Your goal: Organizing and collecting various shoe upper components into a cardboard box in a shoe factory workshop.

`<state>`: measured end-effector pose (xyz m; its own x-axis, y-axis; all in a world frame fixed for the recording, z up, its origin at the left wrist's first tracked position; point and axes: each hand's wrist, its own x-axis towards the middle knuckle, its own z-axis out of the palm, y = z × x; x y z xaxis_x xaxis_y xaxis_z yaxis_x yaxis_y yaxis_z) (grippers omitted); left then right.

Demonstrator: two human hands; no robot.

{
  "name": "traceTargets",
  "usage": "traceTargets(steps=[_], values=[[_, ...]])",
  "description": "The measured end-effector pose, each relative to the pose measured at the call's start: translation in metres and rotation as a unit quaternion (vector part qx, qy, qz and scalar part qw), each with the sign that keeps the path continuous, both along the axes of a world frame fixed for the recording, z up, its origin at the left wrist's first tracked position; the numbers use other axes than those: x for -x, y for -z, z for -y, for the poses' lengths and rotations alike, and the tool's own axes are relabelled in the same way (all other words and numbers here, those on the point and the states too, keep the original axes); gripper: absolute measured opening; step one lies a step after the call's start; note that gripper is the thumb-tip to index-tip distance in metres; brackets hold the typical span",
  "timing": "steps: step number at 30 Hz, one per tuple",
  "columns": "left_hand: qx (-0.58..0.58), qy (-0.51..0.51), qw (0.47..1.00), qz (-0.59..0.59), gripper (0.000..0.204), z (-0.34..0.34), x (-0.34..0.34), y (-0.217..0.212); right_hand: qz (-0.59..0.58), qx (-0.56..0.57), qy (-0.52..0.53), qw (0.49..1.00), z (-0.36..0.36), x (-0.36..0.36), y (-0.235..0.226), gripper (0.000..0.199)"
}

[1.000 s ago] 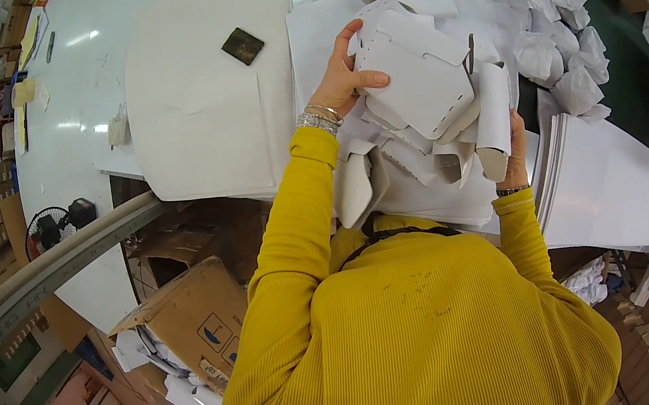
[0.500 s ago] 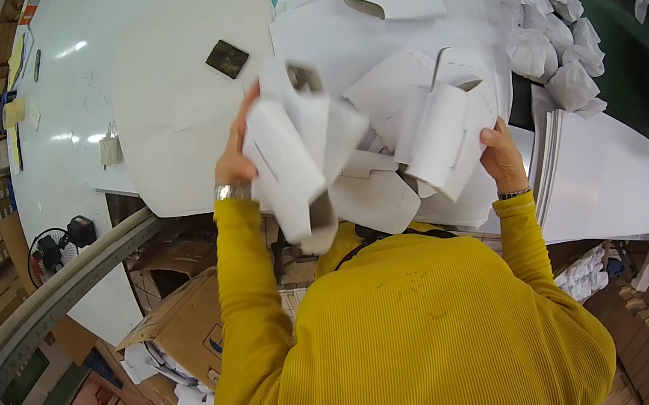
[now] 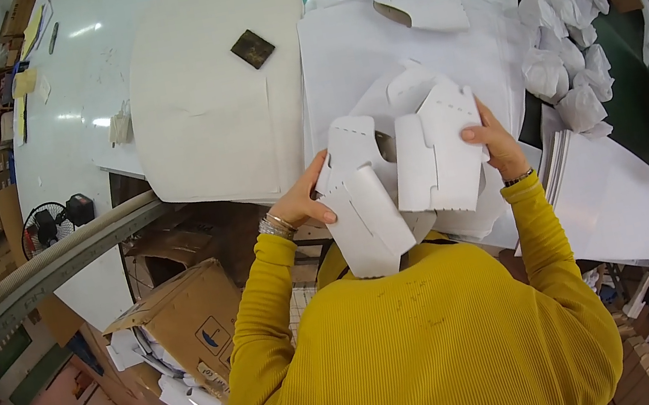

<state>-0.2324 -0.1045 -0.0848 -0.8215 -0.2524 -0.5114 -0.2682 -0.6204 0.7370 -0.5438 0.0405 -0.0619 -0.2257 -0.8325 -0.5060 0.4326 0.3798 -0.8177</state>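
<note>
My left hand [image 3: 302, 197] grips the outer edge of a folded white card sleeve [image 3: 364, 195], its thumb on the near face and its fingers round the side. This piece tilts toward my chest. On the other side, my right hand [image 3: 497, 144] holds a second folded white card piece [image 3: 433, 153] by its right edge, thumb on top and fingers beneath. Slots and perforated edges show on both pieces. They sit close together in front of me, over white sheets on the table, and they cover part of what lies beneath.
Two more folded card pieces [image 3: 421, 9] lie farther back. White bundles [image 3: 563, 30] are heaped at the right beside stacked white sheets [image 3: 601, 193]. A dark square block [image 3: 252, 49] rests on a pale board [image 3: 206, 119]. At lower left stand a cardboard box [image 3: 189, 322] and a black fan [image 3: 51, 225].
The left card piece, blurred before, has moved right and down and is now sharp. My two hands have come closer together, and the right piece has turned to show its slotted face.
</note>
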Motion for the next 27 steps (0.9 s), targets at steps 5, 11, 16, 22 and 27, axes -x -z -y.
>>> traceTargets(steps=[5, 11, 16, 22, 27], values=[[-0.022, 0.028, 0.999, -0.009, 0.131, -0.007, 0.008, -0.005, 0.081, -0.004, -0.009, 0.997, -0.016, 0.002, 0.015, 0.093], [-0.074, 0.027, 0.996, -0.030, 0.135, -0.028, 0.008, 0.009, 0.196, -0.046, 0.057, 0.978, -0.051, -0.016, 0.027, 0.083], [-0.053, 0.037, 0.997, -0.052, 0.133, -0.033, 0.016, 0.012, 0.284, -0.089, 0.114, 0.948, -0.057, -0.024, 0.019, 0.067], [-0.035, -0.027, 0.995, -0.085, 0.119, -0.038, 0.013, -0.012, 0.273, -0.013, 0.197, 0.941, -0.073, -0.021, 0.023, 0.054], [-0.031, -0.090, 0.990, -0.100, 0.116, -0.047, -0.001, -0.013, 0.206, -0.010, 0.276, 0.939, -0.072, -0.026, 0.018, 0.053]])
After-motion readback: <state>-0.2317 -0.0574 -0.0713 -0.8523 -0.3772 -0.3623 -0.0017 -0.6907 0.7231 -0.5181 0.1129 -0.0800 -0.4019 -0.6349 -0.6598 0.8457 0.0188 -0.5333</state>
